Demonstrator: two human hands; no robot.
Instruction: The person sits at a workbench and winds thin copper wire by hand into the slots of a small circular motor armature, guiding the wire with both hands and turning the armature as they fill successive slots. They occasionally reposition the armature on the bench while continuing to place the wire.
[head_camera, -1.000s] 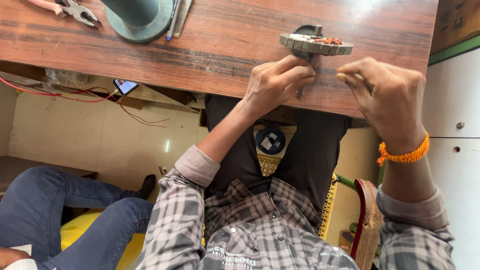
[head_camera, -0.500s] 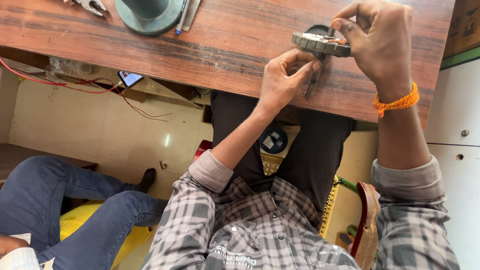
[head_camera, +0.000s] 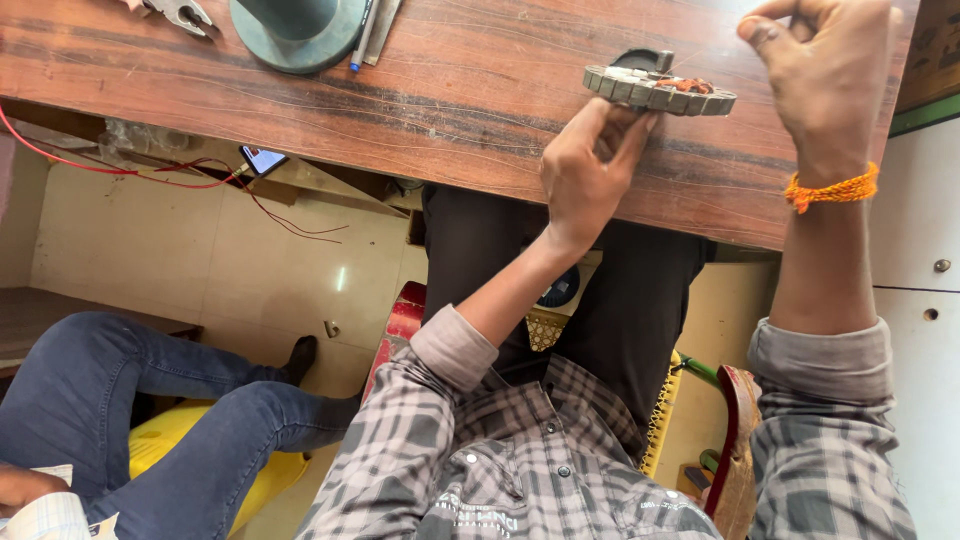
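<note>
Far to the left, away from the work, another person's legs in blue jeans stretch across the tiled floor. On the wooden surface, up at its far edge, lie a pair of pliers, a round grey-green base and a pen, set back where they do not crowd the hands. A red wire hangs loose below the surface's edge.

Further right, the left hand rises from a checked sleeve and its grip pinches the underside of a flat, toothed metal ring with copper-coloured winding on it. The ring is held just above the surface, roughly level, seemingly so that its top stays open to the other hand.

To the right, the right hand, with an orange thread band at the wrist, is raised well above the ring, fingers clenched as if drawing something thin taut; whether a wire runs from it I cannot tell.
</note>
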